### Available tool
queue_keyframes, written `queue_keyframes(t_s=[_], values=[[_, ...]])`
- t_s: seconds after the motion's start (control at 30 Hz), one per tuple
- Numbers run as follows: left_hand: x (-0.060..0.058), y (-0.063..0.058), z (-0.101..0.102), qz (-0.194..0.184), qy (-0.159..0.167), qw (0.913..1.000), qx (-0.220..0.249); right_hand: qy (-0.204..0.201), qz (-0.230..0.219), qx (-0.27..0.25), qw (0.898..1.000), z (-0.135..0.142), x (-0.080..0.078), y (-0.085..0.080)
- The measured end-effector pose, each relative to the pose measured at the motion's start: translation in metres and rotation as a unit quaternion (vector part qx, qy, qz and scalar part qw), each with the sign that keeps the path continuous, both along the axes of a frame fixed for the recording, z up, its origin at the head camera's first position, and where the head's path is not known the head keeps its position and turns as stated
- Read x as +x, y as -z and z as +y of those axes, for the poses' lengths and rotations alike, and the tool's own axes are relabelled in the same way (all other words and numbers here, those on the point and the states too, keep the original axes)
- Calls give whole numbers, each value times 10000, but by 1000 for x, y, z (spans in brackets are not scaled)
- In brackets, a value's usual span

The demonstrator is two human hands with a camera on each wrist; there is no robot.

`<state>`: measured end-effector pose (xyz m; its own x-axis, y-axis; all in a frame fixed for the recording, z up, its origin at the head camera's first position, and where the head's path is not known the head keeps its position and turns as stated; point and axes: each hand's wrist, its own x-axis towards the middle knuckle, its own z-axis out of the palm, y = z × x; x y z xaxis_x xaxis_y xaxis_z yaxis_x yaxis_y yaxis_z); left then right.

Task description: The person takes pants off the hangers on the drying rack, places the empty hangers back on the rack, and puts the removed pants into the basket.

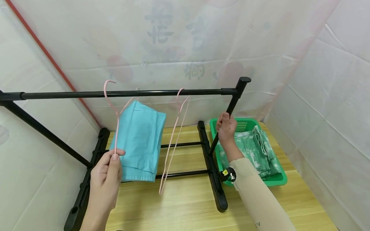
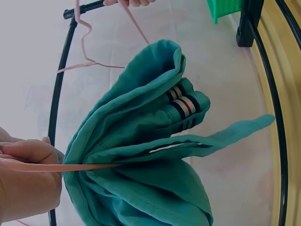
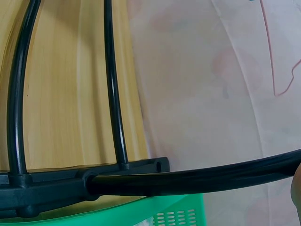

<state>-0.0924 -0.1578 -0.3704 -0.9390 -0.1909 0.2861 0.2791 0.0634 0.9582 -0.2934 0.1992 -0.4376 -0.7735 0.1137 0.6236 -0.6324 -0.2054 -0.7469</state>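
Observation:
My left hand (image 1: 105, 179) pinches the near end of a pink hanger (image 1: 117, 134) between thumb and fingers. Over that hanger hangs a folded turquoise garment (image 1: 140, 141); the left wrist view shows its layered folds and striped bands (image 2: 185, 106). The hanger's hook overlaps the black top bar (image 1: 150, 93) in the head view. On the right, my right hand (image 1: 226, 130) grips the slanted side post (image 1: 234, 102) of the black clothes rack, fingers wrapped round it. Only a sliver of that hand shows at the edge of the right wrist view.
A bare pink hanger (image 1: 170, 150) hangs from the bar between my hands. Beyond the rack's right foot (image 1: 214, 179), a green basket (image 1: 277, 180) holds folded green-and-white patterned cloth (image 1: 254, 154). Pale sheeting (image 1: 321, 106) encloses the wooden tabletop (image 1: 179, 205) at back and sides.

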Motion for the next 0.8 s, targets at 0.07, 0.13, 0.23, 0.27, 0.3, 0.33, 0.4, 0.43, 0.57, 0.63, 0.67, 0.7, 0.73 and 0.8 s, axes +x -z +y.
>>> queue_keyframes(t_s=[0.07, 0.13, 0.23, 0.27, 0.3, 0.33, 0.4, 0.43, 0.57, 0.63, 0.67, 0.7, 0.73, 0.8], values=[[3, -1, 1, 55, 47, 10000, -20, 17, -17, -2, 10000, 0, 0, 0], [5, -3, 2, 112, 76, 9999, -56, 28, -38, -17, 10000, 0, 0, 0], [8, -5, 3, 106, 88, 9998, -154, 4, -44, -27, 10000, 0, 1, -1], [9, -6, 4, 91, 88, 9998, -175, -11, -47, -33, 10000, 0, 1, -1], [10, -6, 4, 63, 80, 9997, -222, -16, -49, -28, 10000, 1, 1, -1], [11, -7, 5, 53, 88, 9997, -236, -23, -53, -27, 10000, 1, 1, -1], [13, -8, 5, 29, 135, 9996, -260, -24, -67, -33, 10000, 0, 1, -2], [14, -8, 5, 43, 180, 9994, -275, -13, -81, -27, 10000, 1, 1, -2], [16, -5, 7, 153, 352, 9990, -211, 17, -77, -42, 10000, 1, 0, -1], [17, -3, 8, 181, 413, 9988, -201, 39, -66, -38, 10000, 1, 0, -1], [17, -1, 9, 188, 424, 9988, -175, 41, -53, -39, 10000, 2, -1, -1], [17, 0, 9, 194, 433, 9987, -177, 48, -46, -31, 10000, 2, -1, 0], [17, 1, 10, 200, 440, 9986, -194, 49, -46, -27, 10000, 3, -1, 0], [17, 3, 11, 184, 461, 9984, -258, 60, -35, -27, 10000, 3, -2, 0]])
